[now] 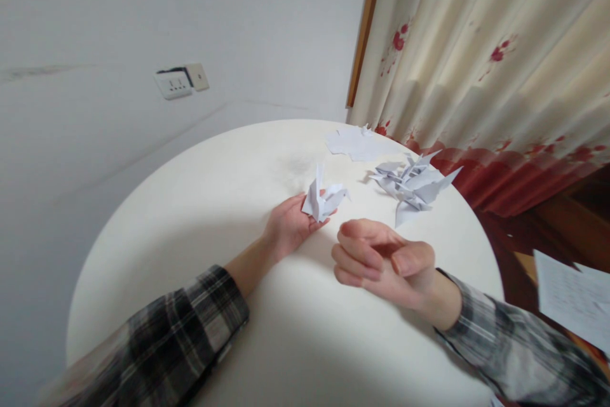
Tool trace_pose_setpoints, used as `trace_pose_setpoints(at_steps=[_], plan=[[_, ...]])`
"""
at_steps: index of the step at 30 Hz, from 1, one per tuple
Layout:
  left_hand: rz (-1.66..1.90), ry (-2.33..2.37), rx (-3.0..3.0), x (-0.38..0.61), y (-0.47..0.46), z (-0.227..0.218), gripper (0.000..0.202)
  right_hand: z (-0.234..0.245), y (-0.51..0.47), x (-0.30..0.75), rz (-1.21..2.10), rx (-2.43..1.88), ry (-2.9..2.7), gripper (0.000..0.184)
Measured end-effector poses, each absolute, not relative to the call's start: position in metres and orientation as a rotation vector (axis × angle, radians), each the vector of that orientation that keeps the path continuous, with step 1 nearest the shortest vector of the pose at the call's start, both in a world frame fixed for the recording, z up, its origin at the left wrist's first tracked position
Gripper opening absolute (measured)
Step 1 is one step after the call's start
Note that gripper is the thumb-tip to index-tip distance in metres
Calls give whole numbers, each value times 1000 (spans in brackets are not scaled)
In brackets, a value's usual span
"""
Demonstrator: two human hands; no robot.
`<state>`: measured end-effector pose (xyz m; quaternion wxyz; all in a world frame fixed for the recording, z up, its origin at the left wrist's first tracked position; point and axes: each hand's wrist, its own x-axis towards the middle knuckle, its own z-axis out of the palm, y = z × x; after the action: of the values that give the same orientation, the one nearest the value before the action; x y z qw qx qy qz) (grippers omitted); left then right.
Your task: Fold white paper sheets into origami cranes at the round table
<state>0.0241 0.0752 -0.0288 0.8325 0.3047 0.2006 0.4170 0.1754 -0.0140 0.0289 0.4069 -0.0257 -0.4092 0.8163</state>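
My left hand rests palm up on the round white table and grips a folded white paper crane at its fingertips. My right hand hovers just to the right of it, above the table, with fingers loosely curled and nothing in them. A pile of several finished paper cranes lies beyond my right hand, near the table's right edge.
Flat white paper sheets lie at the far edge of the table. A cream curtain with red flowers hangs at the right. A wall socket is on the white wall. More printed sheets lie at the lower right.
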Motion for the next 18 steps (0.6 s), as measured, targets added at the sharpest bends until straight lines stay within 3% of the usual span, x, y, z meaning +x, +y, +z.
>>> trace_pose_setpoints(at_steps=[18], plan=[[895, 414, 658, 23, 73, -29, 36, 27, -13, 177, 2079, -132, -1060, 57]])
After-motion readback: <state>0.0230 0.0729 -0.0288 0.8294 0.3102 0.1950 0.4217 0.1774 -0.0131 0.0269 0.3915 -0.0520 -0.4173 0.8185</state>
